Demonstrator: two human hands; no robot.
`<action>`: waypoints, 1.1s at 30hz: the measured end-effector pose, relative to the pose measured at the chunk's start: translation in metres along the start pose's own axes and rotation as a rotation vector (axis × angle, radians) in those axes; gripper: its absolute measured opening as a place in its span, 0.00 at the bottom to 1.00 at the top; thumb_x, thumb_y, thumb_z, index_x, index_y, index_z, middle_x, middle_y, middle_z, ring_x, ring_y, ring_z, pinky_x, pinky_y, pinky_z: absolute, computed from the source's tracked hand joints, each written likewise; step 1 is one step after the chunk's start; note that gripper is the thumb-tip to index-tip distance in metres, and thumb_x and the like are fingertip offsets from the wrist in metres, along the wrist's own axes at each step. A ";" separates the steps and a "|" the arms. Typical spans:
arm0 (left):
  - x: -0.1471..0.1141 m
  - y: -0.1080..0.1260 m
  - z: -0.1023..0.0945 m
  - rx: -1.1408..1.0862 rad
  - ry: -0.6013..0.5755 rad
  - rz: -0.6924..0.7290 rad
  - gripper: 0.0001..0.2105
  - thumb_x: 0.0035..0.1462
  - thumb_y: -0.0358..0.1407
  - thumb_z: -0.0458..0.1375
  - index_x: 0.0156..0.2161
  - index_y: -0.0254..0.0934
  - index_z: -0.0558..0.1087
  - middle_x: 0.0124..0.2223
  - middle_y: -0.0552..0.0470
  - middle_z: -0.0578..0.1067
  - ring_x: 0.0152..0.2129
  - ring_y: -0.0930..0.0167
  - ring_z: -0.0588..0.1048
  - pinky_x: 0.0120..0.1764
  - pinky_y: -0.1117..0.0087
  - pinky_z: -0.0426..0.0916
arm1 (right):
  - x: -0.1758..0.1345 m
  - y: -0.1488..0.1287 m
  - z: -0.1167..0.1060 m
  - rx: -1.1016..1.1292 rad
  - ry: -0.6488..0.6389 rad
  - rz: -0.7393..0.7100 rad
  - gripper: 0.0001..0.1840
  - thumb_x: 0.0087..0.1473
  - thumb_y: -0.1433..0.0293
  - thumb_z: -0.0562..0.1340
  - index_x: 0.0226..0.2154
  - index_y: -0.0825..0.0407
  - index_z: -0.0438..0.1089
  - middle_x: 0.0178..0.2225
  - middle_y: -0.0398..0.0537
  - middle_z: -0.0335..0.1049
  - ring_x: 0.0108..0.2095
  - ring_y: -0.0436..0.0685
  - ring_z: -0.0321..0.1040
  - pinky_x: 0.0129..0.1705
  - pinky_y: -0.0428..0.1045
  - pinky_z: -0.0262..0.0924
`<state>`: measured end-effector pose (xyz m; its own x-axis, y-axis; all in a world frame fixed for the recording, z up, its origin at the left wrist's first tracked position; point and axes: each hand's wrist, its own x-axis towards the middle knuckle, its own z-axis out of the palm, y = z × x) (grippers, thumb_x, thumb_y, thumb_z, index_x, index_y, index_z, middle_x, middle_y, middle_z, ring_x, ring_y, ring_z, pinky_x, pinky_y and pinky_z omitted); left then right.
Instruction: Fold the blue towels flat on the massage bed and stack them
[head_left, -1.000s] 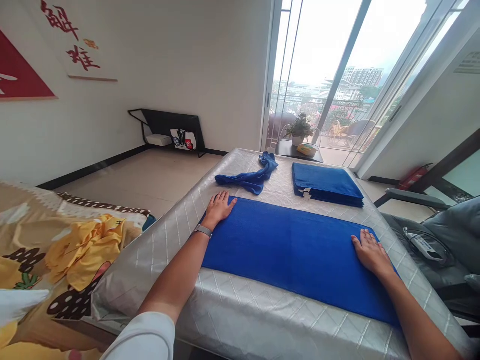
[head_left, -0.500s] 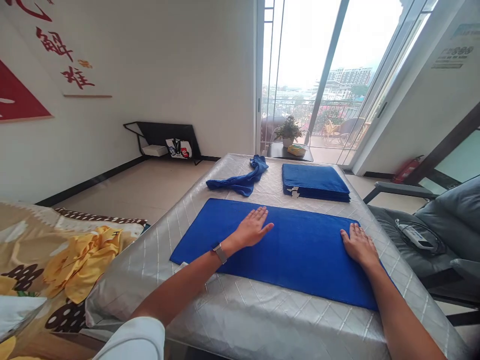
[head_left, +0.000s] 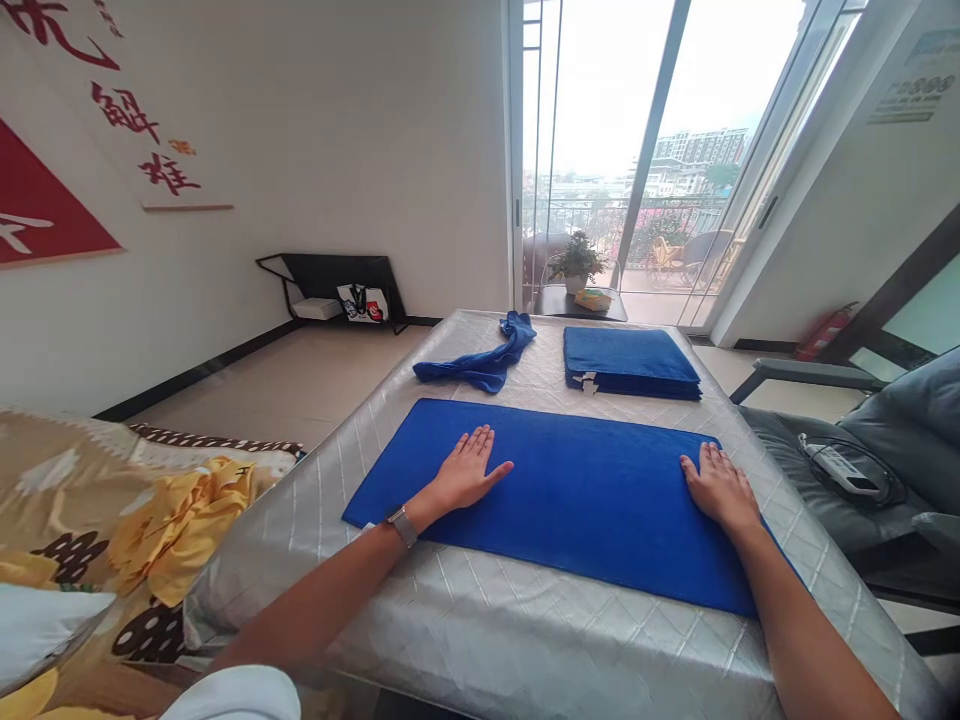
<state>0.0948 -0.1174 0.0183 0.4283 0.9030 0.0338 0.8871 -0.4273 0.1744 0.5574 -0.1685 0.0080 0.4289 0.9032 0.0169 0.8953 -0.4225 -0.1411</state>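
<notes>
A blue towel (head_left: 570,510) lies spread flat on a silver quilted table cover (head_left: 465,620). My left hand (head_left: 466,470) rests palm down on its left part, fingers outstretched and thumb apart. On the towel's right end lies my right hand (head_left: 721,485), also flat with its fingers extended. Beyond the towel, a stack of folded blue towels (head_left: 630,360) sits at the back right, white tags showing at its near left corner. A crumpled blue towel (head_left: 480,362) lies loosely at the back left.
Left of the table is a patterned bedspread (head_left: 45,470) with a yellow cloth (head_left: 180,520) on it. A grey armchair (head_left: 847,450) stands close on the right, holding a power strip (head_left: 844,468). Behind the table, a small chair (head_left: 551,302) carries a potted plant (head_left: 577,262).
My left hand has slid leftward across the towel, staying flat. The right hand keeps its place at the right end. The view has shifted slightly.
</notes>
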 end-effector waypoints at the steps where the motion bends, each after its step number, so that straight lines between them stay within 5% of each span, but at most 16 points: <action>1: -0.005 -0.017 -0.003 0.021 -0.001 -0.051 0.42 0.65 0.62 0.34 0.72 0.32 0.48 0.73 0.43 0.46 0.71 0.62 0.43 0.70 0.58 0.38 | 0.000 0.000 0.000 -0.004 -0.002 -0.002 0.45 0.64 0.51 0.34 0.71 0.66 0.42 0.73 0.58 0.38 0.72 0.61 0.36 0.71 0.59 0.30; 8: -0.031 -0.122 -0.015 0.109 0.031 -0.364 0.44 0.66 0.60 0.32 0.72 0.23 0.46 0.73 0.37 0.45 0.70 0.62 0.46 0.69 0.58 0.44 | 0.000 -0.001 -0.003 -0.026 0.001 -0.012 0.45 0.64 0.52 0.34 0.71 0.68 0.43 0.73 0.60 0.40 0.72 0.63 0.37 0.71 0.60 0.32; 19: -0.033 -0.127 -0.009 0.100 0.104 -0.365 0.44 0.66 0.60 0.31 0.71 0.22 0.48 0.73 0.35 0.48 0.70 0.60 0.48 0.69 0.57 0.45 | -0.009 -0.012 -0.014 -0.126 0.078 -0.009 0.42 0.66 0.57 0.36 0.69 0.70 0.49 0.71 0.63 0.46 0.71 0.66 0.41 0.70 0.62 0.36; 22: -0.033 -0.127 -0.009 0.083 0.113 -0.354 0.44 0.66 0.60 0.31 0.71 0.21 0.48 0.73 0.35 0.48 0.70 0.59 0.49 0.69 0.56 0.45 | -0.024 -0.044 -0.020 -0.161 0.110 -0.106 0.39 0.66 0.60 0.36 0.68 0.70 0.52 0.71 0.64 0.47 0.71 0.66 0.41 0.71 0.62 0.35; 29: -0.034 -0.130 -0.004 0.100 0.145 -0.338 0.43 0.67 0.59 0.33 0.70 0.21 0.49 0.72 0.34 0.50 0.70 0.59 0.50 0.69 0.55 0.46 | -0.090 -0.184 -0.004 -0.023 -0.020 -0.556 0.40 0.68 0.53 0.37 0.71 0.62 0.46 0.73 0.55 0.41 0.72 0.58 0.35 0.72 0.57 0.33; 33: -0.034 -0.131 -0.003 0.110 0.153 -0.327 0.42 0.68 0.59 0.33 0.70 0.22 0.50 0.72 0.34 0.51 0.69 0.59 0.51 0.68 0.56 0.46 | -0.102 -0.206 0.007 -0.029 -0.109 -0.561 0.43 0.67 0.50 0.35 0.72 0.62 0.43 0.73 0.54 0.38 0.73 0.58 0.32 0.72 0.57 0.30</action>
<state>-0.0364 -0.0920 -0.0024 0.0959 0.9853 0.1417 0.9895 -0.1098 0.0942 0.3287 -0.1731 0.0288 -0.1268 0.9917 -0.0211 0.9859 0.1236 -0.1129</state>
